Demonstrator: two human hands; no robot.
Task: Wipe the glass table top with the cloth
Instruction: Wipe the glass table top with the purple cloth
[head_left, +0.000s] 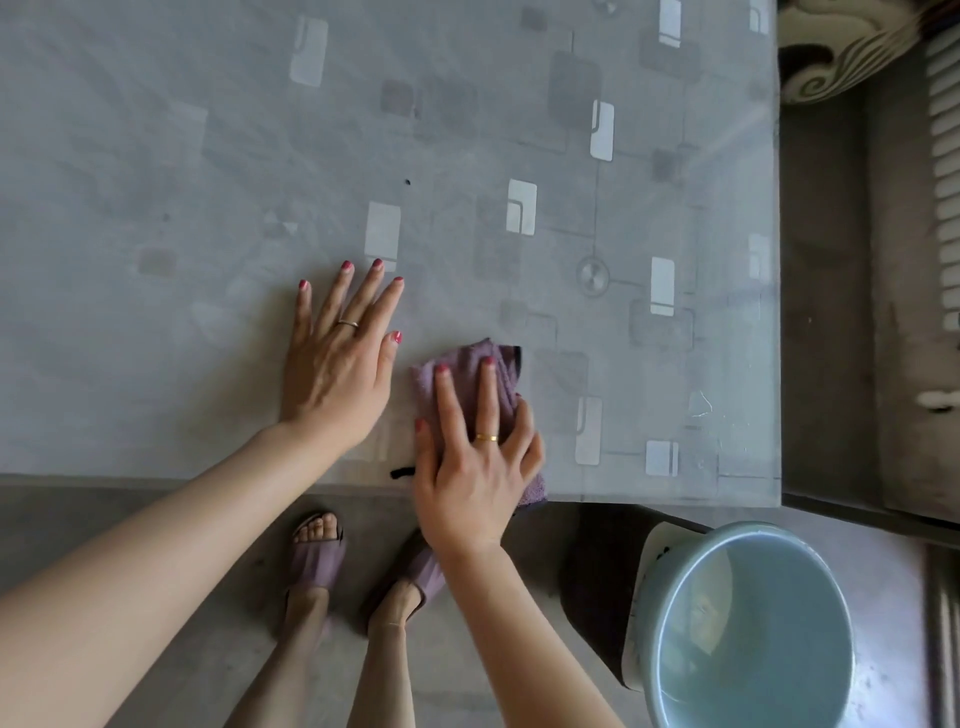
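- Head view: mauve terry cloth (466, 364) at near edge of grey patterned glass bench (208, 156), gripped under right hand (475, 462), outer fingers curled round it.
- Flat on glass: left hand (337, 358), grasping nothing.
- Cloth looks soft, light; hold bunched under palm.

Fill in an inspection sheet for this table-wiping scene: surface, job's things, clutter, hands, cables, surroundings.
Surface: glass table top, patterned with pale rectangles, looks hazy.
Job's things: purple cloth, bunched, near the table's front edge.
Clutter: one small dark speck on the glass.
Hands: left hand lies flat on the glass, fingers spread; right hand presses the cloth, outer fingers curled round its side.
Cables: nothing seen.
Surroundings: pale blue bucket on the floor by the table's near right corner; sandalled feet below the front edge.
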